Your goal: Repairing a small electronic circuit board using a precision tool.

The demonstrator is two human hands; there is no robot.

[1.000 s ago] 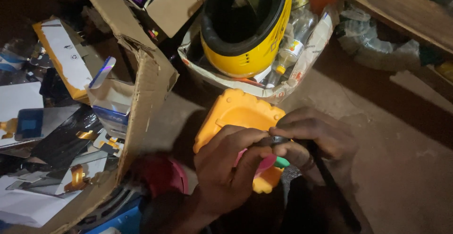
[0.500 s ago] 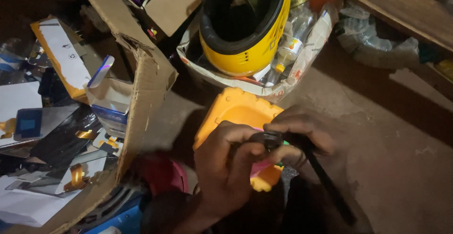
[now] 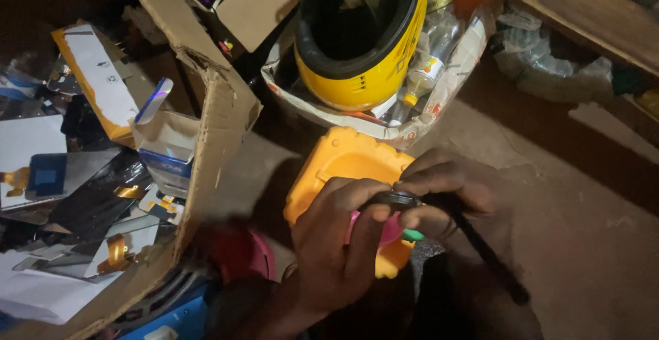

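Near the centre of the frame, slightly below it, both hands were held close together over an orange-yellow plastic case (image 3: 343, 165) that rested on the dusty floor (image 3: 590, 244). The left hand (image 3: 336, 258) was curled, its thumb and fingers pinched on a small dark part (image 3: 397, 199) at the head of a black cord (image 3: 480, 247). The right hand (image 3: 449, 189) was closed over the same part from the right, the cord trailing away toward the lower right.

Against the frame of a second before, the fingers had been drawn tighter about the dark part, and the pink and green piece (image 3: 401, 232) beneath the hands had been largely covered, only its edge being left in sight. This suggested that the grip had been shifted from the coloured piece to the cord end. The case had not been moved.

At the left, an open cardboard box (image 3: 213, 141) of papers and foil strips was seen; at the upper centre, a yellow helmet (image 3: 364, 59) lay in a bag with bottles.
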